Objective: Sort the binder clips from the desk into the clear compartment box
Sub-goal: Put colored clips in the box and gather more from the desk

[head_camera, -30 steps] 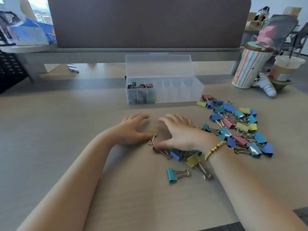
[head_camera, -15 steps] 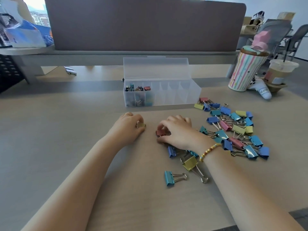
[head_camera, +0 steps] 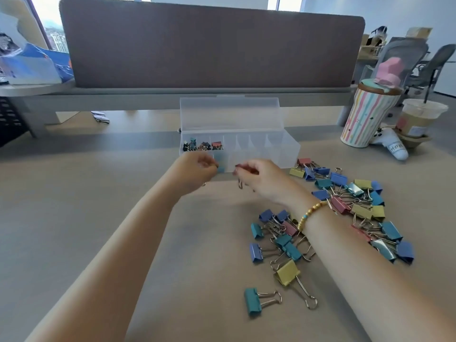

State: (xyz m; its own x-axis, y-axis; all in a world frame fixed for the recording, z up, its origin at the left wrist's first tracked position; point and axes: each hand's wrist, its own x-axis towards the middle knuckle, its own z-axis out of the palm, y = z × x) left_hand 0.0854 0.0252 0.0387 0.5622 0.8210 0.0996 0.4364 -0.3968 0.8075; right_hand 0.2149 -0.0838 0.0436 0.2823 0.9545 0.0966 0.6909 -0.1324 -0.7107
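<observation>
The clear compartment box [head_camera: 283, 146] stands open at the desk's middle, lid up, with small clips in its three left rear cells. My left hand [head_camera: 195, 169] is raised at the box's front left corner, fingers curled round a small yellow clip that is mostly hidden. My right hand [head_camera: 256, 176] hovers in front of the box and pinches a red binder clip, whose wire handle [head_camera: 239, 184] hangs below the fingers. Several blue, teal, yellow and pink binder clips [head_camera: 350, 198] lie loose on the desk to the right, and another group [head_camera: 278, 238] lies under my right forearm.
A striped cup [head_camera: 365, 117] with a pink lid and an iced drink cup [head_camera: 419, 119] stand at the back right. A grey divider panel [head_camera: 212, 45] runs behind the box. A yellow clip [head_camera: 287, 272] and a teal clip [head_camera: 253, 301] lie nearest me.
Both hands have lifted off the desk with a clip each and moved forward to the front of the box. The view has tilted up.
</observation>
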